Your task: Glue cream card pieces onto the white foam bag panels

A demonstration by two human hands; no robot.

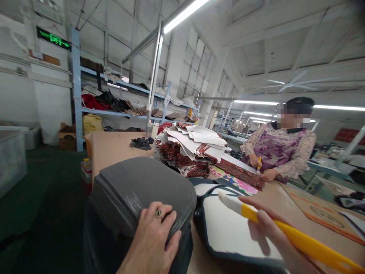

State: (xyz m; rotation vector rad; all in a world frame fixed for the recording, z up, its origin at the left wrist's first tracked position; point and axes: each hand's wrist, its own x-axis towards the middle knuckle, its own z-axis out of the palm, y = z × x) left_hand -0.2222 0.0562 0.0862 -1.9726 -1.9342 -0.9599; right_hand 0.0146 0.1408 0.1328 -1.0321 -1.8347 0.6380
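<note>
A tall stack of dark grey panels (148, 177) with rounded corners stands at the front of the table. My left hand (152, 236), a ring on one finger, lies on its near right corner, fingers curled and thumb at the edge, gripping the top panel. My right hand (275, 234) is closed around the yellow handle of a brush (308, 243); its pale tip points to the left. Below the brush are white panels with dark edging (228, 224), lying right of the grey stack. The right hand is partly blurred.
Behind the panels rises a pile of white and red-patterned pieces (188, 148). A co-worker (282, 148) across the table holds a yellow-handled tool. Brown patterned sheets (322, 213) lie at right. Blue shelving (75, 91) stands behind the tan tabletop (114, 148).
</note>
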